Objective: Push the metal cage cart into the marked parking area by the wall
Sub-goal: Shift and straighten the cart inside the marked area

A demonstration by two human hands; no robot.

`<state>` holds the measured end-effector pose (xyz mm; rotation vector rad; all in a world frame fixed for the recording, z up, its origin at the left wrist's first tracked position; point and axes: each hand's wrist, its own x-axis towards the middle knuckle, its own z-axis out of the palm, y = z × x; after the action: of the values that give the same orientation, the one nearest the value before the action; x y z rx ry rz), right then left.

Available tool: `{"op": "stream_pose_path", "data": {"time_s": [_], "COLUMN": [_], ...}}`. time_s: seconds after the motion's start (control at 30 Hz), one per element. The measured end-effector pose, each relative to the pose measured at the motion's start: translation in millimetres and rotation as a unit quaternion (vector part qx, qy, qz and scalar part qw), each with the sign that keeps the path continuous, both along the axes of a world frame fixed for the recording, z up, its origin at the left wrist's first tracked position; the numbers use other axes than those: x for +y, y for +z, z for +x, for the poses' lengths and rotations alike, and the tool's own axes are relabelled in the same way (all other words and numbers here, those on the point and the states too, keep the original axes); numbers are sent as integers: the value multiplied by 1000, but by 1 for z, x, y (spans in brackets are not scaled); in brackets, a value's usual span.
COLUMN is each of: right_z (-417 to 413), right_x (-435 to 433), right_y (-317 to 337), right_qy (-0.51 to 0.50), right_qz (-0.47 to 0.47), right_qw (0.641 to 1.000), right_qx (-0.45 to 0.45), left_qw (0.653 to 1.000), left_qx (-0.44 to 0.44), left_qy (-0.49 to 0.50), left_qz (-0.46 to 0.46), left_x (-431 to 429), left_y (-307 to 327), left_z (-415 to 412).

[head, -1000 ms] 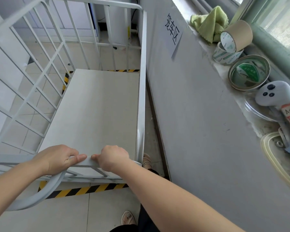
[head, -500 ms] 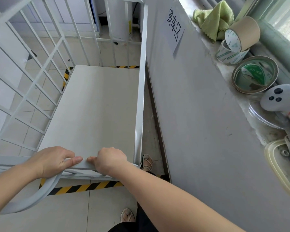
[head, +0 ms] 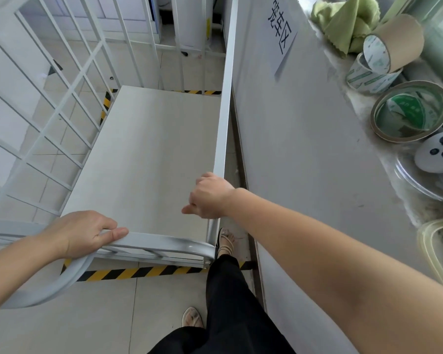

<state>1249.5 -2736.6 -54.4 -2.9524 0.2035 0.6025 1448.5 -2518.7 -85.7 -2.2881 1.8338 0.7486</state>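
Note:
The white metal cage cart [head: 149, 154] stands beside the grey wall [head: 304, 149], its flat deck inside the yellow-black floor tape [head: 138, 273]. My left hand [head: 85, 233] grips the near handle rail from above, thumb lying along the bar. My right hand [head: 210, 195] grips the near end of the cart's right side rail [head: 224, 98], next to the wall. A paper sign [head: 281, 34] with characters hangs on the wall.
My feet in sandals [head: 225, 241] stand close to the cart's near right corner. A window ledge on the right holds tape rolls [head: 384, 52], a green cloth [head: 343, 19], a white controller [head: 437, 154] and a lid. Tiled floor spreads behind and left.
My right hand left the near handle rail and moved up and right onto the side rail by the wall. My left hand kept its hold. My right foot stepped forward.

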Motion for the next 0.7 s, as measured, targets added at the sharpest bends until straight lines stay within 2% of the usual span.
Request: {"op": "stream_pose_path", "data": {"time_s": [0.13, 0.4, 0.7], "right_z": [-3, 7, 4], "right_x": [-25, -29, -27], "right_y": [3, 6, 4], "right_qy": [36, 54, 81], "right_qz": [-39, -2, -26], "right_qw": [998, 986, 984], "right_qx": [47, 156, 157], "left_qw": [1000, 1000, 999], "left_qx": [0, -22, -29], "left_qy": [-5, -11, -15], "left_qz": [4, 1, -13], "left_x": [0, 2, 4], "left_y": [1, -3, -6], "left_z": [-1, 3, 2]}}
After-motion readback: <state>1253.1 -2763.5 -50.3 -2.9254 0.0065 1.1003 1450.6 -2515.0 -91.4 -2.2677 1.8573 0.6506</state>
